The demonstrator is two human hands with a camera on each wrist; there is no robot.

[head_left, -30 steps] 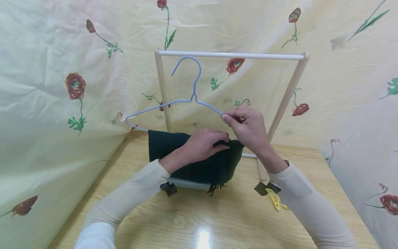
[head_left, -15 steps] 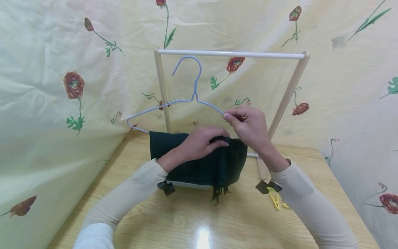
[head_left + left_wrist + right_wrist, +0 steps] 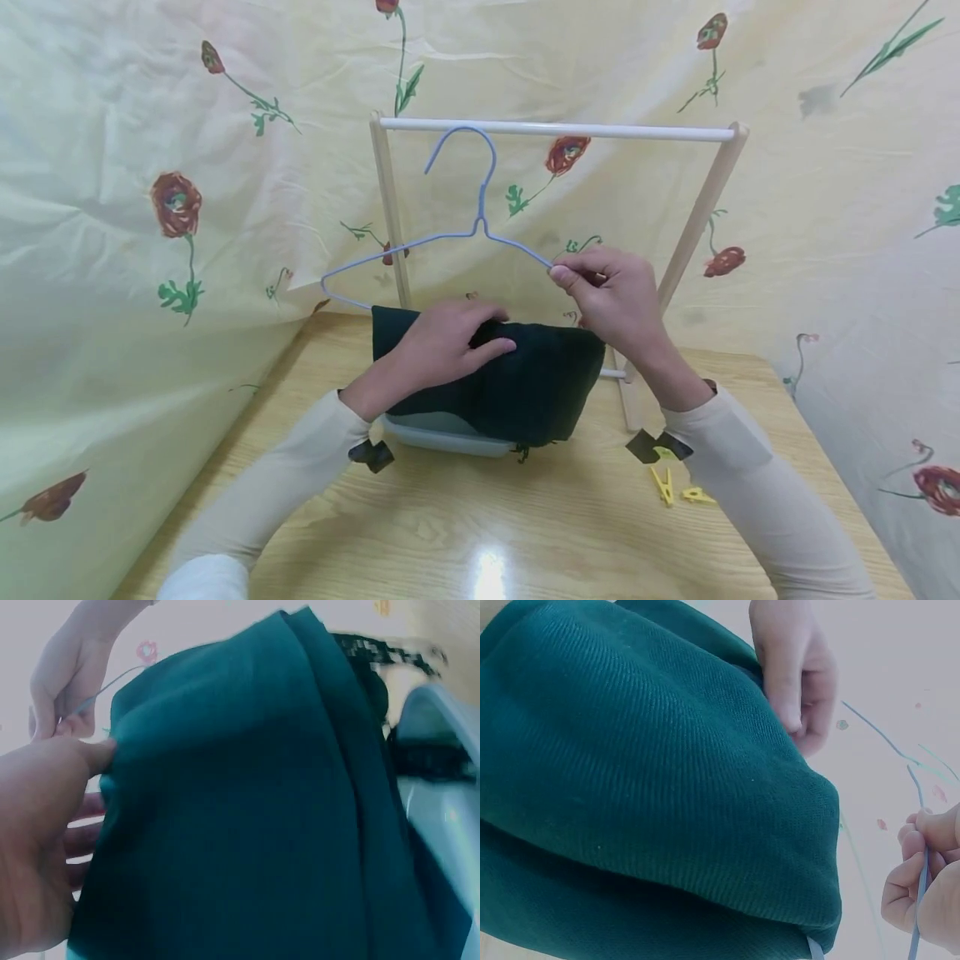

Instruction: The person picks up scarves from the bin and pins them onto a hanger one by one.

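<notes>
A dark green fringed scarf (image 3: 551, 375) hangs folded over the lower bar of a blue wire hanger (image 3: 480, 204). My left hand (image 3: 442, 342) straddles the scarf's top edge, thumb in front and fingers behind, as the left wrist view shows. My right hand (image 3: 618, 296) pinches the hanger's right shoulder, raised beside the scarf's right end. In the right wrist view the green cloth (image 3: 660, 772) bulges out, with a bit of the hanger bar (image 3: 815, 946) showing at its lower corner. The scarf's far side is hidden in the head view.
Behind the hanger stands a small wooden rack with a white top rail (image 3: 555, 128). A pale plastic container (image 3: 450, 440) sits under the scarf on the wood-grain table (image 3: 420, 525). Yellow clothespins (image 3: 663, 486) lie near my right forearm. Floral cloth (image 3: 180, 333) encloses the space.
My left hand has slid left along the scarf's top edge. The hanger, right hand and scarf have shifted slightly right and up. More of the container shows, less of the fringe.
</notes>
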